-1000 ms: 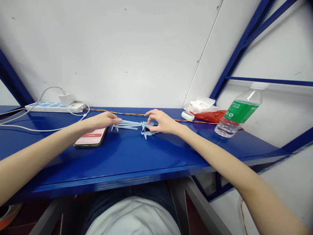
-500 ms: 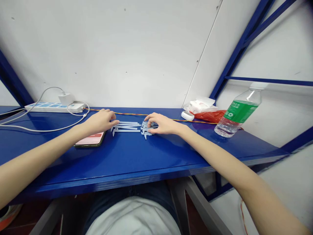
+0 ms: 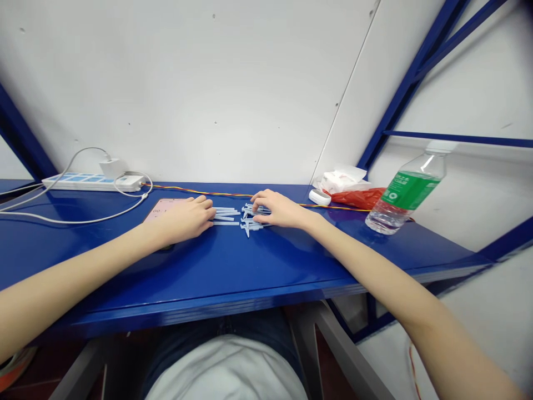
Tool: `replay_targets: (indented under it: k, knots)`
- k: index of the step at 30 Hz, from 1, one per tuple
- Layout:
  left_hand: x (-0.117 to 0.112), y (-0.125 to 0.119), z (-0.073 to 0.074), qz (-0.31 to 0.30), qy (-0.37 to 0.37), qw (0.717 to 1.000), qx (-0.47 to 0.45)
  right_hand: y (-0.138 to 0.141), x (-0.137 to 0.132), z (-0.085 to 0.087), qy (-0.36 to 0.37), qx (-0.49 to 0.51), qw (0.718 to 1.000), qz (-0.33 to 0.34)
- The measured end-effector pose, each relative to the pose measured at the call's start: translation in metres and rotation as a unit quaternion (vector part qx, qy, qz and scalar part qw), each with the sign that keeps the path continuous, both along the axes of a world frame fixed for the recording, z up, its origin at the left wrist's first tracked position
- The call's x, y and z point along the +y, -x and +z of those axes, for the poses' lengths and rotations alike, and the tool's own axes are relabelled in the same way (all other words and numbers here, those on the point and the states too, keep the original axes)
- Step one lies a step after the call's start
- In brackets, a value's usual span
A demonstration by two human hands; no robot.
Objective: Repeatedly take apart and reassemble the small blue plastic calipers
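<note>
Two groups of small light-blue plastic vernier calipers lie end to end on the blue table (image 3: 233, 266). The left group of calipers (image 3: 226, 216) has its jaw ends hidden beneath my left hand (image 3: 189, 219), whose bent fingers rest over them, loosely apart. Over the right group of calipers (image 3: 249, 224) arches my right hand (image 3: 280, 210), thumb and fingers spread, fingertips touching near the jaws. The bars of that group run back under the palm, mostly hidden. Beneath my left wrist a phone (image 3: 156, 208) with a lit pink screen is partly covered.
A white power strip (image 3: 91, 181) with a charger (image 3: 112, 167) and white cable is at the back left. A thin red-yellow wire (image 3: 195, 191) runs along the wall. To the right are a white case (image 3: 319, 196), a tissue pack (image 3: 343, 179), a red bag (image 3: 358, 196) and a water bottle (image 3: 408, 189).
My left hand has moved right and slightly down, covering the left calipers' jaws and uncovering the phone's upper part. My right hand has shifted slightly, its thumb and fingers still spread over the right group.
</note>
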State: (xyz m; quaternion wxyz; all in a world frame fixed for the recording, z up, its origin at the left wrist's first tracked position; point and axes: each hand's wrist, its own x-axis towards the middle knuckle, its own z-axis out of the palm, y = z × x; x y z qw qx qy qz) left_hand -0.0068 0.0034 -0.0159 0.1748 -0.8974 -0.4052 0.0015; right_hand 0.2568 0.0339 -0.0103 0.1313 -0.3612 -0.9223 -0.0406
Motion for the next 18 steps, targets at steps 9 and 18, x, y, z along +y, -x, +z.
replay_targets:
  k: [9, 18]
  knots:
    - [-0.001, 0.004, 0.006, 0.028, 0.109, 0.993, -0.046, 0.000, 0.002, 0.001, -0.015, -0.010, 0.999, -0.051]
    - [-0.004, -0.002, 0.006, 0.058, 0.046, 0.997, -0.019, -0.001, 0.014, -0.007, -0.003, -0.010, 0.997, -0.070]
